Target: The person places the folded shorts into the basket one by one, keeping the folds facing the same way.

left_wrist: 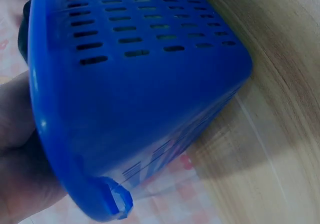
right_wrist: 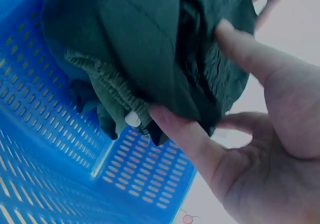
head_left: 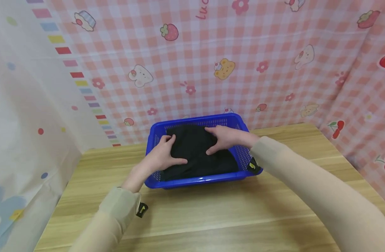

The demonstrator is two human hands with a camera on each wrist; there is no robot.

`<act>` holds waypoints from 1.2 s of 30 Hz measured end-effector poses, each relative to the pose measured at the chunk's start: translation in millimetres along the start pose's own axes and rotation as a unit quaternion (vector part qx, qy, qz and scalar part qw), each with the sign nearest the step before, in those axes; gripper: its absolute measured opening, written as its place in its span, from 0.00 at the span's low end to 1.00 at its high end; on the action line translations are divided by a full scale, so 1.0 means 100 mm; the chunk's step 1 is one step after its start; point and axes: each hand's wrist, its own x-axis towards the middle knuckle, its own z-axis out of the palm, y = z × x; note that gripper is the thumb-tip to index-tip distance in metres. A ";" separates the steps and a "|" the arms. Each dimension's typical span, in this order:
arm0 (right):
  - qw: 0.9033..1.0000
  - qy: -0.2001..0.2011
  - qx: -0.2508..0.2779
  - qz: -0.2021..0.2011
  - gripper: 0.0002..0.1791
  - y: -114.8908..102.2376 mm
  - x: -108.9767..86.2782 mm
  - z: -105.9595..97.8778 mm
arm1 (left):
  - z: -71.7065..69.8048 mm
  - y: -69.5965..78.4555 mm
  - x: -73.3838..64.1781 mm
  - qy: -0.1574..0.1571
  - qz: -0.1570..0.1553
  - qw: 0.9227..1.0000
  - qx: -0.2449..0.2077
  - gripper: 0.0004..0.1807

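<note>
A dark garment lies bunched in a blue plastic basket; it looks black in the head view and deep green in the right wrist view. One gathered, elastic-like edge shows there, with a small white spot beside it. My left hand reaches over the basket's left rim, thumb and fingers spread apart at the garment's left side. From the right, my right hand touches the cloth, thumb and forefinger spread wide. In the left wrist view the basket wall hides most of the left hand's fingers.
The basket stands on a wood-grain table, near its back edge. Behind it hangs a pink checked cloth with cartoon prints, and a white sheet hangs at the left. A small black device sits at the left wrist.
</note>
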 end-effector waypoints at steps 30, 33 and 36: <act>0.992 -0.094 -0.032 0.075 0.67 -0.05 -0.01 0.15 | 0.37 0.05 0.05 0.009 0.006 0.995 0.104 0.53; 0.993 -0.087 -0.030 0.075 0.67 -0.06 -0.03 0.19 | 0.39 0.05 0.05 0.014 0.005 0.995 0.103 0.54; 0.993 -0.087 -0.036 0.074 0.67 -0.09 -0.03 0.21 | 0.42 0.03 0.04 0.018 0.006 0.994 0.103 0.53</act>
